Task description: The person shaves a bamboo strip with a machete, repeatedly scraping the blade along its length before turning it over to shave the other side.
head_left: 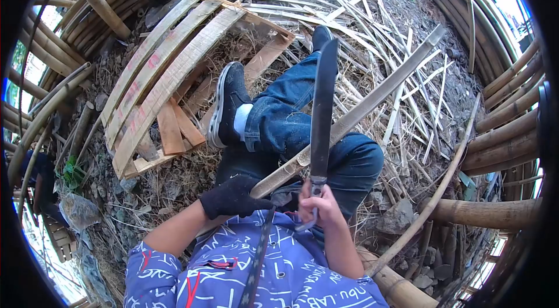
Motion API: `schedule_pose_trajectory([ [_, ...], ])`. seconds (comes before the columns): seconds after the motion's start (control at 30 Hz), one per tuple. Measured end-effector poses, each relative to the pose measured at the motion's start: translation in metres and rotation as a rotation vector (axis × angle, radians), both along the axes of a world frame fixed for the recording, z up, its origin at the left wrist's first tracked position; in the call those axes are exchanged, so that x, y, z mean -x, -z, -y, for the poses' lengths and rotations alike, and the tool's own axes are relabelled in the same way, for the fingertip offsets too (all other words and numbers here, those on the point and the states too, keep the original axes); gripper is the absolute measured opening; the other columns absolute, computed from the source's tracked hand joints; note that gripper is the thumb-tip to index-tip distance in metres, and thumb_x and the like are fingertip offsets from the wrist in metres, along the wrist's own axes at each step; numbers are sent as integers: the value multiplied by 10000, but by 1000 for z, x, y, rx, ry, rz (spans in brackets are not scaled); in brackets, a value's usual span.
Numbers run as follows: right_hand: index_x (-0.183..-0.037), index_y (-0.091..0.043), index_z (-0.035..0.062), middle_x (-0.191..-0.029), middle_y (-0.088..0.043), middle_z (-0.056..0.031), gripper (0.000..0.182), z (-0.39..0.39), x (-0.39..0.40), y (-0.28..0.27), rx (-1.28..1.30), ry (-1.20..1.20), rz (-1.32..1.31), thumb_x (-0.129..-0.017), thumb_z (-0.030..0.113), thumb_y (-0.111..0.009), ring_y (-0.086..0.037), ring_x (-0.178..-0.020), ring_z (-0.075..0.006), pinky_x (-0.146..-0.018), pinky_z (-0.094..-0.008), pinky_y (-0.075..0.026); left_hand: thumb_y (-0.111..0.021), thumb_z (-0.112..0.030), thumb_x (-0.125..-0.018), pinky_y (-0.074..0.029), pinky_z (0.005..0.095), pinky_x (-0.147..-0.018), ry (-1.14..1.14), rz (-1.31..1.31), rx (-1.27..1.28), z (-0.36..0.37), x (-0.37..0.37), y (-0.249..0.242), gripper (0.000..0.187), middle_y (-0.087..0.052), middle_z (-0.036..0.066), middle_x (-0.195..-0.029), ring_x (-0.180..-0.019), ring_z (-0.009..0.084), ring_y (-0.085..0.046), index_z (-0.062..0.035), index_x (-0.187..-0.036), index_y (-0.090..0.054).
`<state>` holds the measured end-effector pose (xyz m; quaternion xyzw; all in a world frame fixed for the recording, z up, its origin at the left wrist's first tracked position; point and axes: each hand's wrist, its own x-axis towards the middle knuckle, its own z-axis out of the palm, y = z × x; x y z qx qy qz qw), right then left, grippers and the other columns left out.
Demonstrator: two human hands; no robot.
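My left hand (234,197), in a black glove, is closed around the lower end of a long split bamboo strip (387,87). The strip slants up to the right across my lap and past my knee. Bare fingers of my right hand (321,206) wrap the handle of a machete (322,113). Its broad dark blade points away from me, nearly straight up in the view, and overlaps the strip near my knee. My jeans-clad legs (291,113) are bent beneath both.
A wooden pallet (174,66) with loose boards lies left of my feet. Thin bamboo slivers (402,98) litter the ground ahead and to the right. Stacked bamboo poles (501,139) border both sides. A long pole (428,209) and stones lie at my right. Another person (43,177) is at the far left.
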<state>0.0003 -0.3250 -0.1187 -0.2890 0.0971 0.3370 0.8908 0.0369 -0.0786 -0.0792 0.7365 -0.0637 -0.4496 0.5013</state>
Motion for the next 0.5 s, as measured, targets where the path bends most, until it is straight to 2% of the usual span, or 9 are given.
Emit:
schedule_pose_trajectory([
  [0.07,-809,-465,37,-527,-465,-35,195,11,2,0,275,48,40,-754,-39,-636,-465,-376,-133,-372,-279,-385,-737,-315,-819,-444,266,-459,1,-1,-36,2,1,-5,346,-589,40,-580,-487,86,-554,2,-916,-640],
  [0.13,-795,-477,31,-506,-474,-32,181,10,4,-1,336,100,15,-740,-62,-622,-469,-363,-123,-352,-263,-379,-747,-323,-811,-450,269,-460,12,1,-71,2,3,-7,367,-591,46,-582,-489,89,-559,3,-934,-631],
  [0.23,-757,-483,33,-524,-507,-27,155,10,4,2,652,186,145,-729,-54,-608,-481,-365,-113,-355,-273,-389,-748,-311,-811,-459,268,-477,70,116,-109,7,3,-6,367,-605,50,-596,-504,85,-562,8,-954,-635],
  [0.33,-741,-467,37,-518,-507,-27,177,4,5,0,802,154,278,-720,-85,-594,-477,-370,-96,-345,-255,-352,-757,-299,-802,-457,269,-483,35,19,-132,5,2,-9,364,-603,50,-596,-515,85,-565,8,-954,-634],
  [0.37,-737,-481,50,-526,-522,-10,180,8,9,8,845,140,350,-726,-78,-608,-491,-390,-73,-358,-237,-352,-756,-340,-793,-469,278,-495,20,25,-128,3,2,-8,395,-615,65,-606,-519,101,-580,6,-947,-647],
  [0.4,-737,-481,50,-526,-522,-10,180,12,7,6,840,149,346,-726,-78,-608,-491,-390,-73,-358,-237,-352,-756,-381,-784,-480,288,-508,5,33,-124,2,1,-8,427,-628,80,-615,-523,117,-595,4,-940,-661],
  [0.5,-795,-497,50,-551,-536,-8,188,26,-3,-5,826,113,428,-734,-48,-645,-515,-425,-72,-380,-224,-360,-771,-366,-772,-478,289,-516,-6,92,-126,0,3,-15,425,-631,82,-624,-533,118,-595,7,-939,-655],
])
